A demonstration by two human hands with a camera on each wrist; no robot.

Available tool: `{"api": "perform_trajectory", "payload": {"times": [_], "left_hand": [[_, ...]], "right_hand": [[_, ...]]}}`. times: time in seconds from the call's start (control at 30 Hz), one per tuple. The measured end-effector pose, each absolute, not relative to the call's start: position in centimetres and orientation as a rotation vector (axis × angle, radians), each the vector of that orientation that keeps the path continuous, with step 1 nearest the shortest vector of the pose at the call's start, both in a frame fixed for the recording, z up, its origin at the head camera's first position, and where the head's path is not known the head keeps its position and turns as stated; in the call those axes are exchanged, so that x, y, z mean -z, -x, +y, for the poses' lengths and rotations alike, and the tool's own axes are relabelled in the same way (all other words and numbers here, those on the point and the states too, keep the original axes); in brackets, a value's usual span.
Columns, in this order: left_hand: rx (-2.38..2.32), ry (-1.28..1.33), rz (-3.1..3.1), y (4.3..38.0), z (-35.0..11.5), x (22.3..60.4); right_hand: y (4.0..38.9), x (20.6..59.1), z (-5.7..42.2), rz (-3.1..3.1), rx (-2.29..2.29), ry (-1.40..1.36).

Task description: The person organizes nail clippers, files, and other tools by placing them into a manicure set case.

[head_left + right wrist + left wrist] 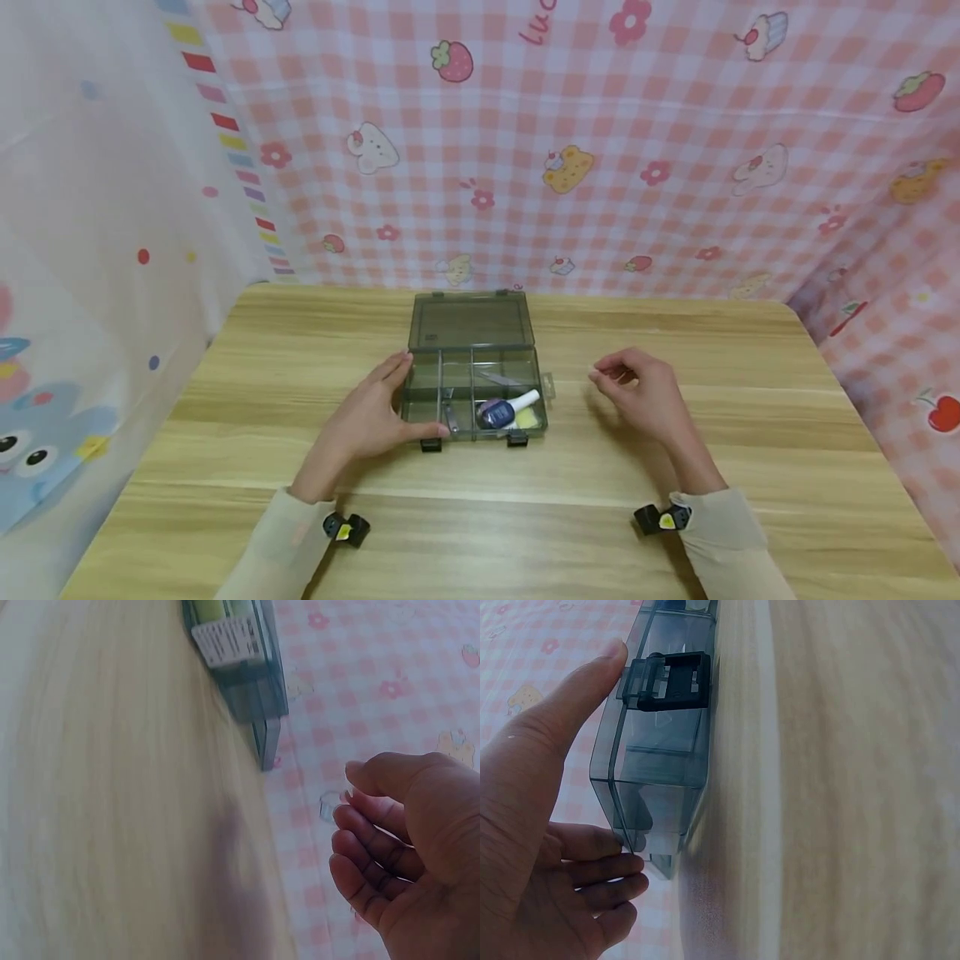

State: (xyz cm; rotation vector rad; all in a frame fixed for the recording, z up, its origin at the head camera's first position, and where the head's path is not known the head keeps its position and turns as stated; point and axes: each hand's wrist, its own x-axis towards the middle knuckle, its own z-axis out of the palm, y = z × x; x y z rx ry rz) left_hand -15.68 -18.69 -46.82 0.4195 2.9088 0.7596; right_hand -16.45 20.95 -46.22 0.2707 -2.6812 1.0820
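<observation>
A dark translucent plastic compartment box [420, 412] lies on the table with its lid [471, 321] folded back behind it. My left hand [369, 414] holds the box at its left end, thumb over the front rim near a black latch [684, 681], fingertips at the left wall. In the right compartment are a dark blue nail polish bottle [497, 414] with a white cap, a yellow piece [527, 418] and a slim pointed metal tool [498, 379]. A nail clipper [451, 415] lies in the middle compartment. My right hand [642, 393] hovers right of the box, fingers loosely curled, nothing visible in them.
The light wood table [480, 533] carries the box near its back half. A pink checked cloth [480, 167] hangs behind the table, and a white printed cloth [97, 208] hangs at the left. A small clear tab [548, 386] sticks out from the box's right side.
</observation>
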Motion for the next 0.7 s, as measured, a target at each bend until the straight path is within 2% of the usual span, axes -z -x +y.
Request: {"api": "perform_trajectory", "payload": {"times": [0.7], "left_hand": [[-0.774, -0.425, 2.909, 15.6, -18.6, 46.8]], "right_hand": [[16.9, 44.6, 15.0, -2.689, -1.138, -0.545]]}}
